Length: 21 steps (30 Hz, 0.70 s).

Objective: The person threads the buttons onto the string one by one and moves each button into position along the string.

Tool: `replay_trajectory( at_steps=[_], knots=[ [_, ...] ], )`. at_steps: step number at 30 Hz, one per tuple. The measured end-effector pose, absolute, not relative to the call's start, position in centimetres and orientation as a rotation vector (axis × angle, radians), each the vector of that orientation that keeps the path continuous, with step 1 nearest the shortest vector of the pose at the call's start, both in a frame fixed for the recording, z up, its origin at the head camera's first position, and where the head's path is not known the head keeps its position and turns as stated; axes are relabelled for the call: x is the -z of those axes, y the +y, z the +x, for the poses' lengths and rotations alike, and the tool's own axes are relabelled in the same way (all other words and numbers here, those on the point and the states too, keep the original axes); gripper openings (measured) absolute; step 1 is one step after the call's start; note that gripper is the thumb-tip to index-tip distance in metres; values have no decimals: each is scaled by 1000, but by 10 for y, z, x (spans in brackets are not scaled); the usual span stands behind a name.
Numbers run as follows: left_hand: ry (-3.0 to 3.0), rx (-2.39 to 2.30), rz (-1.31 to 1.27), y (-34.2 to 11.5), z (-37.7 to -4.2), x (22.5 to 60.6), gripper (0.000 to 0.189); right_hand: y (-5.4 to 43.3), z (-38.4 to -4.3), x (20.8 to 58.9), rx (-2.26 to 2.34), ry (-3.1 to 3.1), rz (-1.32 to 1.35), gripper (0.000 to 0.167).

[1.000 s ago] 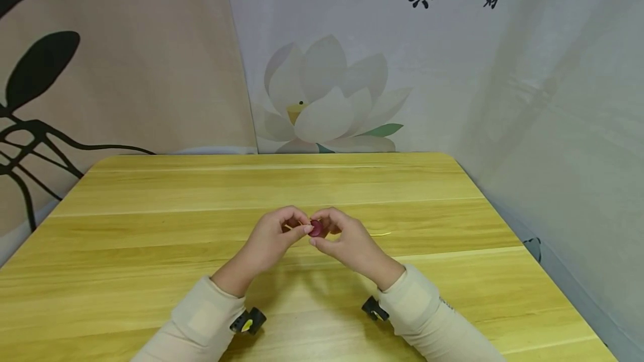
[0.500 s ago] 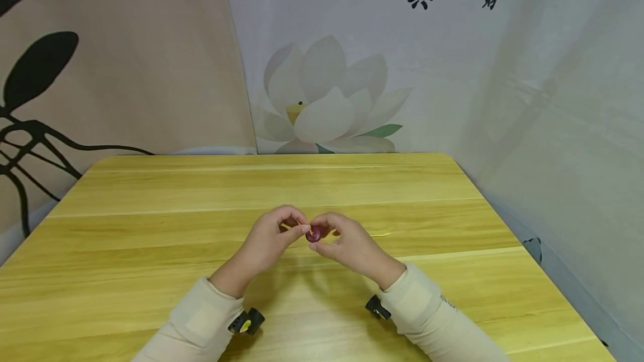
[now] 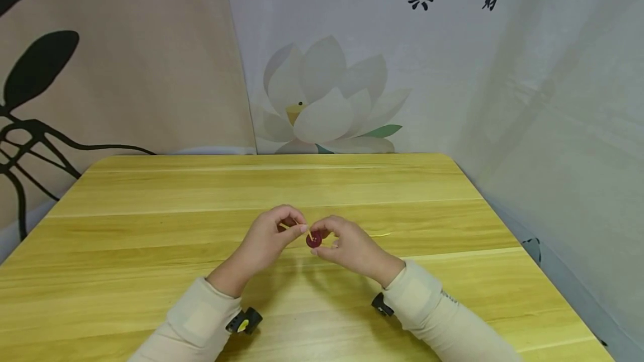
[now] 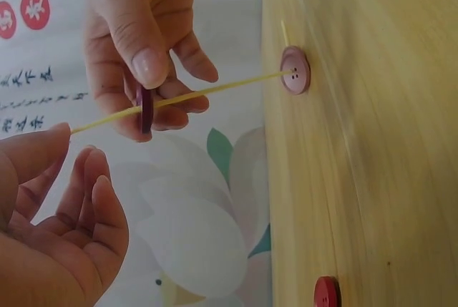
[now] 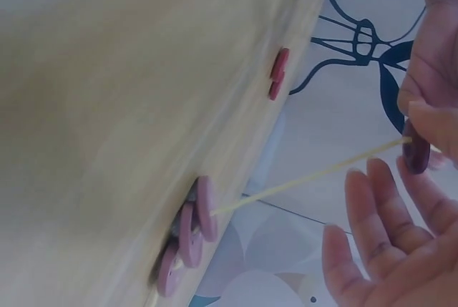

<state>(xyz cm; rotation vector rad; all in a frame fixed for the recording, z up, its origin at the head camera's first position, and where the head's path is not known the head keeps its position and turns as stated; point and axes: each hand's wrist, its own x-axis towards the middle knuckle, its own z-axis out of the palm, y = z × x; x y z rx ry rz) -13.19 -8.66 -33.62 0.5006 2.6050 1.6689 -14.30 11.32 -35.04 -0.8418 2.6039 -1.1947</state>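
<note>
My left hand [image 3: 271,239] pinches a yellow string [image 4: 100,120] near its end, between thumb and index finger. My right hand [image 3: 354,247] holds a dark red button [image 3: 314,239] by its edge, thumb on one side and fingers on the other. The string runs through that button, which faces the head camera. Beyond it, the string stretches to a pink button [image 4: 295,72] on the table. In the right wrist view three pink buttons [image 5: 207,208] stand in a row on the string. The hands hide them in the head view.
Two red buttons [image 5: 280,64] lie apart from the string on the wooden table [image 3: 201,183]. A yellow tail of string [image 3: 380,234] sticks out right of my right hand in the head view. A printed cloth backdrop [image 3: 322,10] hangs behind the table.
The dark red button has moved slightly down and turned to show its face. More string shows between it and my left fingertips. My right hand has shifted down a little; the left has barely moved.
</note>
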Motion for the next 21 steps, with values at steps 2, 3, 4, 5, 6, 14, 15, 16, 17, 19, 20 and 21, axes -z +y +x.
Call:
replay_trajectory(
  at_steps=[2, 3, 4, 5, 6, 14, 15, 16, 17, 19, 20, 21],
  knots=[
    [2605, -1664, 501, -87, -132, 336, 4, 114, -144, 351, 1166, 2611, -862, 26],
    [2608, -1662, 502, -88, -131, 336, 4, 115, -144, 351, 1155, 2612, -869, 26],
    [2608, -1662, 502, -88, -131, 336, 4, 115, -144, 352, 1141, 2615, -876, 25],
    [2610, -1662, 503, -88, -131, 336, 4, 116, -145, 353, 1127, 2617, -880, 25],
    [2611, -1663, 506, -88, -131, 336, 4, 116, -145, 353, 1114, 2617, -880, 26],
    [2603, -1676, 507, -89, -131, 336, 5, 119, -147, 357, 1015, 2628, -890, 29],
    [2601, -1676, 508, -90, -131, 336, 5, 119, -147, 357, 1002, 2631, -897, 29],
    [2601, -1676, 508, -90, -131, 336, 6, 120, -148, 357, 988, 2634, -901, 28],
    [2601, -1676, 507, -90, -131, 336, 6, 120, -148, 357, 979, 2633, -907, 28],
    [2604, -1672, 510, -90, -131, 336, 6, 120, -148, 357, 959, 2627, -915, 28],
    [2605, -1671, 511, -90, -131, 336, 5, 121, -149, 357, 952, 2621, -918, 28],
    [2606, -1670, 511, -90, -131, 335, 6, 121, -149, 357, 945, 2615, -922, 28]
  ],
)
